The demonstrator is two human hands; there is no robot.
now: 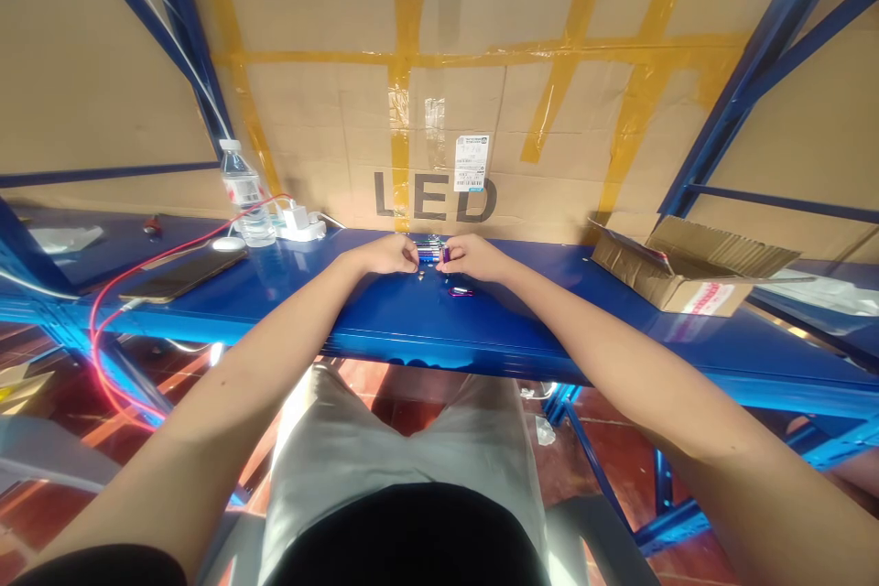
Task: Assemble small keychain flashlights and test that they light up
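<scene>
Hands are meeting at the back of the blue table point(426, 320). The left hand point(393, 255) and the right hand point(472, 257) are both pinching a small purple piece point(446, 254). Another purple piece point(461, 292) is lying just beside the right hand.
</scene>
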